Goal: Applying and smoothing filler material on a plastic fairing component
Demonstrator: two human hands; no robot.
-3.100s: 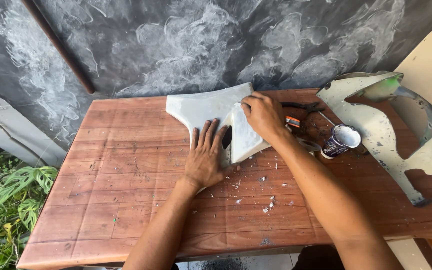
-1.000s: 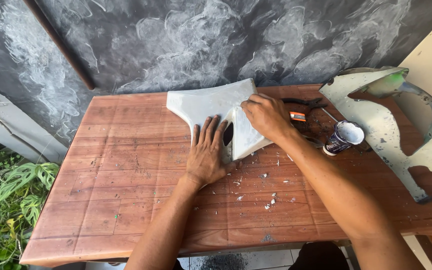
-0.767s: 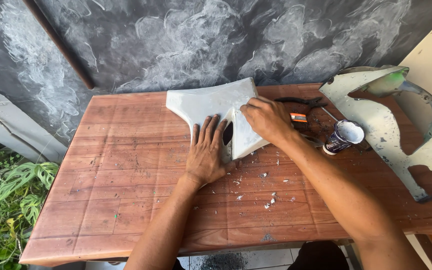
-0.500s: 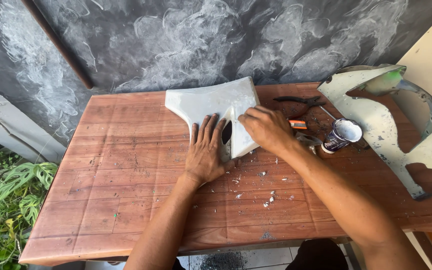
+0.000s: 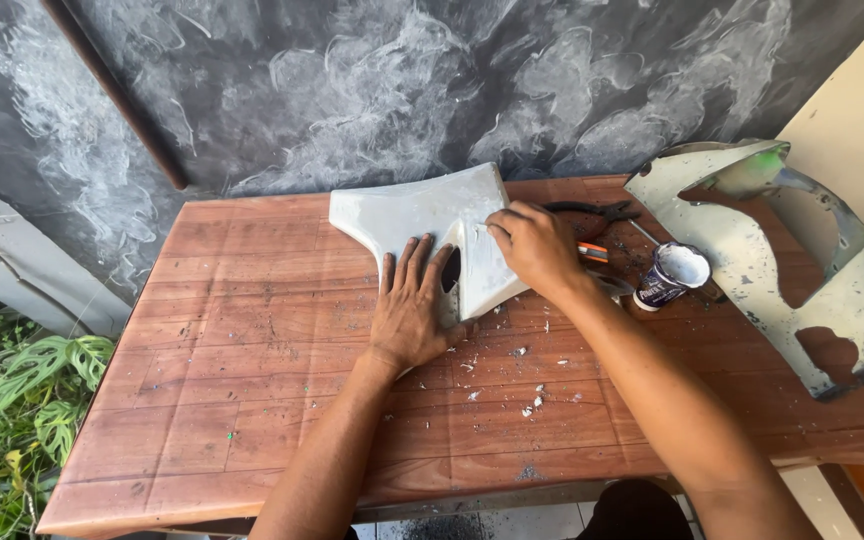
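white fairing panel (image 5: 422, 215) lies flat on the wooden table (image 5: 252, 330), beside the small open tin (image 5: 674, 277), long axis running left to right, narrow tail pointing toward the person. left hand (image 5: 412, 305) pressed flat on it, fingers spread, grasping nothing. right hand (image 5: 537, 248) curled on the panel's right face; cannot tell what it pinches. risk: uneven pressure could skid the panel toward the tin and tip it

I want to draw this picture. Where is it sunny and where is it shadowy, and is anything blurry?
Head view: daylight is brightest on the beige wall; the right hand shades the white panel lightly; the wooden table looks evenly lit and sharp; the plants look dim.
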